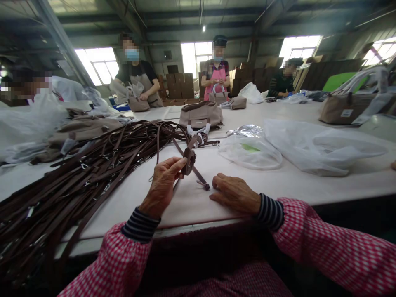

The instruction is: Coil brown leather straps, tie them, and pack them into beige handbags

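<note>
A partly coiled dark brown bag strap (189,161) is pinched between the thumb and fingers of my left hand (163,181), held above the white table. One end of the strap, with a metal clasp (202,185), hangs down to the right of the coil. Just right of that clasp, my right hand (233,192) rests low over the tabletop, fingers bent and thumb apart, with nothing visible in it. Left of my hands spreads a large heap of brown straps (102,165) with metal hooks. Beyond the coil stands a taupe handbag (199,115) with wrapped handles.
Clear plastic bags (321,144) lie to the right, one with a green patch. Another handbag (346,108) stands at far right. More bags and plastic (83,126) pile up at left. Several co-workers are around the table. Its front edge (198,226) runs before me.
</note>
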